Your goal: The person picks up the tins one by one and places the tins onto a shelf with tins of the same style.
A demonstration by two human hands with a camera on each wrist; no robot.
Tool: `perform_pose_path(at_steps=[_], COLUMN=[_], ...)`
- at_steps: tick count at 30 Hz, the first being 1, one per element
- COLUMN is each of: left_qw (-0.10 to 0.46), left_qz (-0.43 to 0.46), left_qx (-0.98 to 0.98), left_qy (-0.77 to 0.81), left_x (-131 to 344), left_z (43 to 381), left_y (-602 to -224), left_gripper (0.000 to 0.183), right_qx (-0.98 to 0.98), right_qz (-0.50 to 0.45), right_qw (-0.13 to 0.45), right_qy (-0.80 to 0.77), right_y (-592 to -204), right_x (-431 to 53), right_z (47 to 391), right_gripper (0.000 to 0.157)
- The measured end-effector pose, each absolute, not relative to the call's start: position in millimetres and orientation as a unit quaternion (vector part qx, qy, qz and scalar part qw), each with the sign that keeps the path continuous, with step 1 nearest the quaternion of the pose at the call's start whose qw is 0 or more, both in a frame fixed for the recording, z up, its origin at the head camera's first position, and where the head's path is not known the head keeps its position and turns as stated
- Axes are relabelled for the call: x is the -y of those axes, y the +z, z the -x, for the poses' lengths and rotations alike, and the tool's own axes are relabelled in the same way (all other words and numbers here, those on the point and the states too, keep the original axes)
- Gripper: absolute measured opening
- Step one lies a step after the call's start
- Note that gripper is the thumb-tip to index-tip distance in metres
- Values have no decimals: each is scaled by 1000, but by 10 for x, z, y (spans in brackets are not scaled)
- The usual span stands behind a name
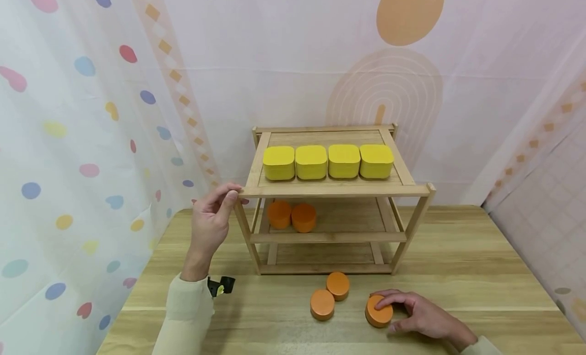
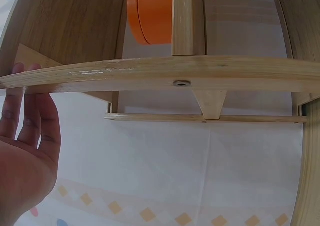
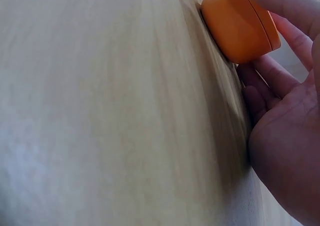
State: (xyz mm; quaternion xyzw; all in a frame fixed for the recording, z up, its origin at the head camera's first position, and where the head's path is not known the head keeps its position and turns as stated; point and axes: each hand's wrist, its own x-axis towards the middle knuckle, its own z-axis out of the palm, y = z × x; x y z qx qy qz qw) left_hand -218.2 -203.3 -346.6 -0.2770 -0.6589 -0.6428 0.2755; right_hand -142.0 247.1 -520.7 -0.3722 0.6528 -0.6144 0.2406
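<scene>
My left hand (image 1: 211, 217) grips the upper left front corner of a three-tier wooden rack (image 1: 329, 191), thumb in front. Its fingers (image 2: 31, 118) reach behind the rack's post in the left wrist view. At the lower right, my right hand (image 1: 418, 314) holds an orange round box (image 1: 379, 314) low at the table, one finger lying on its lid. The right wrist view shows the same orange round box (image 3: 237, 25) with fingers around its side. Two more orange round boxes, one in front (image 1: 322, 304) and one behind (image 1: 338, 286), stand touching to its left.
Several yellow rounded-square boxes (image 1: 311, 163) line the rack's top shelf. Two orange round boxes (image 1: 304, 218) sit at the left of the middle shelf. The rack stands on a wooden table (image 1: 274, 324) before a patterned curtain (image 1: 293, 80).
</scene>
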Motion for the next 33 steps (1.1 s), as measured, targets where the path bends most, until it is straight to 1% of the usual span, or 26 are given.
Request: perform_pose_path(at_steps=[7, 18, 33], left_qw=[276, 276, 272], left_qz=[274, 270, 272], left_qx=[660, 665, 670], left_qy=[-643, -639, -635], left_x=[2034, 2034, 2047], left_z=[2178, 2168, 2185], left_y=[-3461, -3455, -3460], left_gripper=[15, 15, 17], right_qx=[-656, -672, -671], right_qz=[373, 349, 348], right_qw=[232, 227, 222], right_qy=[-614, -613, -615], right_y=[-5205, -5229, -5229], right_x=[-2444, -2402, -2393], right_z=[1428, 1437, 1426], right_gripper=[37, 34, 33])
